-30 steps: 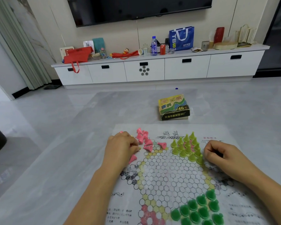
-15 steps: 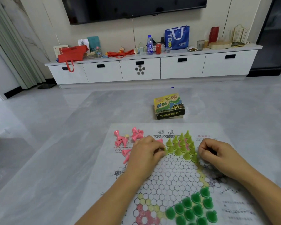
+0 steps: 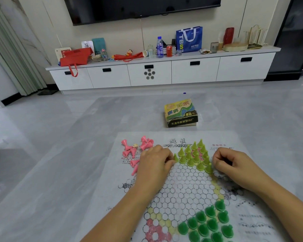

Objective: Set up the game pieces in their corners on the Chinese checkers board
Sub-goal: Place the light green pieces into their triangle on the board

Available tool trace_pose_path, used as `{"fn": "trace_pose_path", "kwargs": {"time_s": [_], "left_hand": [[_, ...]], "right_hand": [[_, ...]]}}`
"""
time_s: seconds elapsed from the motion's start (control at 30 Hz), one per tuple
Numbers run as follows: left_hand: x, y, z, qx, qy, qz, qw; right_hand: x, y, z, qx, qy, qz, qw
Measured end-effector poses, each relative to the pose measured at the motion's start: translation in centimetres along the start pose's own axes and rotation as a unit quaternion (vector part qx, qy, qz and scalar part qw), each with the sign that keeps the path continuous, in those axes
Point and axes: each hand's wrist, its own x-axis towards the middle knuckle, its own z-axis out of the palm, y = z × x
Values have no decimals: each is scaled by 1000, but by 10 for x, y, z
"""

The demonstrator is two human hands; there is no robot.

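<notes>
My left hand (image 3: 154, 165) pinched end yellow-green piece (image 3: 175, 158), finishing far corner of board (image 3: 182, 186). Right hand (image 3: 234, 165) curled beside that row, grip unclear. Next, I judged: stand loose pink pieces (image 3: 135, 152) in their corner.

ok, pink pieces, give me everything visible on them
The pink pieces are small glossy cones, plastic by the look, each with a flared base and a narrow top. They lie scattered, most tipped on their sides, on the printed far-left margin of the board, outside the hole grid, and none is visibly seated in a hole. A small yellowish bit sits among them. The left hand overlaps the scatter's right edge; contact cannot be told.
</notes>
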Motion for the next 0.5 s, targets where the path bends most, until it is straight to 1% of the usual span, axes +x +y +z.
{"fn": "trace_pose_path", "kwargs": {"time_s": [0.13,0.2,0.5], "left_hand": [[-4,2,1,35,11,38,999],[-6,3,1,35,15,48,998],[-2,4,-1,26,-1,36,999]], "right_hand": [[1,1,0,0,-3,-1,1000],[1,0,0,-3,-5,-3,1000],[0,1,0,-6,-3,-6,1000]]}}
